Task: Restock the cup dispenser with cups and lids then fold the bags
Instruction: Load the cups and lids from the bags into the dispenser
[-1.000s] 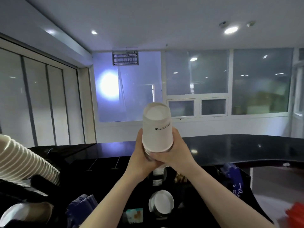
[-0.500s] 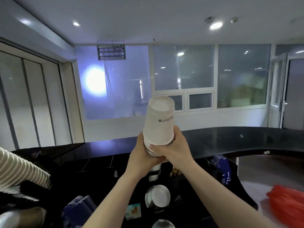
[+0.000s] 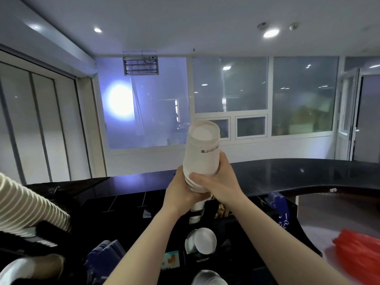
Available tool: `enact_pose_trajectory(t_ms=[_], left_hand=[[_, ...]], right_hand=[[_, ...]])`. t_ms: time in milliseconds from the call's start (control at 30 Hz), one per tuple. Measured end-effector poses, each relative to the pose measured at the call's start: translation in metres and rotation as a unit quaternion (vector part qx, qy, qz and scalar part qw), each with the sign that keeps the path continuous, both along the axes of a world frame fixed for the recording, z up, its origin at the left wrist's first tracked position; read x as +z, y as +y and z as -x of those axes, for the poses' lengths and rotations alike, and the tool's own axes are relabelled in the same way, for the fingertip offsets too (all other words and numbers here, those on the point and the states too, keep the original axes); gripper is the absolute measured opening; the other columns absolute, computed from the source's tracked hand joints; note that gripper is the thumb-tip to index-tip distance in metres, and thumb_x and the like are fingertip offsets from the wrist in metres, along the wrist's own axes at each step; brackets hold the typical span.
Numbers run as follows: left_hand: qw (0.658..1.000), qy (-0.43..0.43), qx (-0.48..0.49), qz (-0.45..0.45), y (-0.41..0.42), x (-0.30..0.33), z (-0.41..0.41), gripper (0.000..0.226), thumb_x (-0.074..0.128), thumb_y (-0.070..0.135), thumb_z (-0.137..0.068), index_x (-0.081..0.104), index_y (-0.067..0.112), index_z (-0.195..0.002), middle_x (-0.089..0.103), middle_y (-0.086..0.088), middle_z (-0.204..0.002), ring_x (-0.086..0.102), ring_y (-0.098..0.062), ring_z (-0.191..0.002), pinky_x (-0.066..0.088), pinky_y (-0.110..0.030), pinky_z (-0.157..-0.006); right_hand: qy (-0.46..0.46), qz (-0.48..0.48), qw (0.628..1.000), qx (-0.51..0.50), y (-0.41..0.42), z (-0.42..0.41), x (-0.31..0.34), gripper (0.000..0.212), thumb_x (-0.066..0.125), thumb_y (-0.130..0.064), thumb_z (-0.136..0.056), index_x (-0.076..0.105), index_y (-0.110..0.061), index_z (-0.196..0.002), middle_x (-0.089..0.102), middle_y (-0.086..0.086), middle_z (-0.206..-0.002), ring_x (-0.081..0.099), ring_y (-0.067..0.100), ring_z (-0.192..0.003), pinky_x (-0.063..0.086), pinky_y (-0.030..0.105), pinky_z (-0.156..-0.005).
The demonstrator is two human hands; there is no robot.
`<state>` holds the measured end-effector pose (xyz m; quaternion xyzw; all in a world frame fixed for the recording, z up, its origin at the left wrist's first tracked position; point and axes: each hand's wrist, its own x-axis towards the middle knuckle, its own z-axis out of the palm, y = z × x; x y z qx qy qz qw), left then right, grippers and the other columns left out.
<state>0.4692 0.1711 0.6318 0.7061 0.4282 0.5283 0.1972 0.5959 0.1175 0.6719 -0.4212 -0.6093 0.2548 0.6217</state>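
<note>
While a stack of white cups [image 3: 202,155] is held bottom-up above the black dispenser [image 3: 197,229], its lower rims are gripped by the left hand [image 3: 181,194] and the right hand [image 3: 220,185], fingers curled round them. Small black print and a square mark are seen on the top cup, too small to be read.

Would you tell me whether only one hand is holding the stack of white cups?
No, both the left hand and the right hand grip the lower part of the stack of white cups.
</note>
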Motion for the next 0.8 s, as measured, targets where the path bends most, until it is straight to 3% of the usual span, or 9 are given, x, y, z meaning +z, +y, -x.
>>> enact_pose_trajectory(t_ms=[200, 433, 633, 700, 800], left_hand=[[1.000, 0.000, 0.001, 0.013, 0.008, -0.007, 0.006, 0.095, 0.091, 0.057, -0.040, 0.045, 0.037, -0.121, 0.069, 0.019, -0.104, 0.067, -0.001, -0.092, 0.059, -0.036, -0.073], [1.000, -0.008, -0.006, 0.014, 0.012, -0.009, 0.005, 0.098, 0.092, 0.057, -0.038, 0.045, 0.039, -0.122, 0.068, 0.019, -0.106, 0.067, -0.002, -0.093, 0.059, -0.035, -0.075], [1.000, 0.000, -0.026, 0.007, 0.012, -0.006, 0.006, 0.093, 0.092, 0.050, -0.044, 0.046, 0.038, -0.124, 0.066, 0.018, -0.113, 0.064, -0.003, -0.102, 0.057, -0.036, -0.081], [0.999, -0.004, -0.033, 0.013, 0.010, -0.006, 0.009, 0.091, 0.093, 0.048, -0.044, 0.046, 0.045, -0.121, 0.065, 0.021, -0.111, 0.064, 0.000, -0.100, 0.056, -0.034, -0.081], [0.999, 0.004, -0.037, 0.013, 0.006, -0.004, 0.011, 0.083, 0.090, 0.049, -0.039, 0.041, 0.065, -0.104, 0.062, 0.034, -0.102, 0.062, 0.010, -0.089, 0.049, -0.018, -0.072]], right_hand=[[-0.023, -0.008, 1.000, -0.012, -0.004, 0.003, -0.001, 0.078, 0.080, -0.049, -0.044, 0.052, -0.038, -0.115, 0.065, -0.019, -0.106, 0.061, -0.003, -0.101, 0.052, 0.025, -0.084], [-0.005, 0.010, 1.000, -0.014, -0.003, 0.000, 0.003, 0.072, 0.083, -0.045, -0.043, 0.056, -0.037, -0.110, 0.068, -0.017, -0.104, 0.063, 0.001, -0.099, 0.054, 0.033, -0.087], [0.004, 0.003, 1.000, -0.020, -0.003, 0.001, 0.002, 0.071, 0.089, -0.034, -0.053, 0.055, -0.036, -0.116, 0.067, -0.019, -0.106, 0.062, -0.001, -0.100, 0.054, 0.031, -0.088], [0.007, 0.001, 1.000, -0.023, -0.003, 0.003, 0.002, 0.071, 0.089, -0.033, -0.053, 0.056, -0.035, -0.116, 0.067, -0.018, -0.105, 0.062, -0.001, -0.100, 0.054, 0.031, -0.087], [0.014, -0.003, 1.000, -0.028, -0.003, 0.005, 0.002, 0.069, 0.089, -0.030, -0.053, 0.056, -0.035, -0.114, 0.067, -0.018, -0.104, 0.063, -0.002, -0.098, 0.053, 0.029, -0.086]])
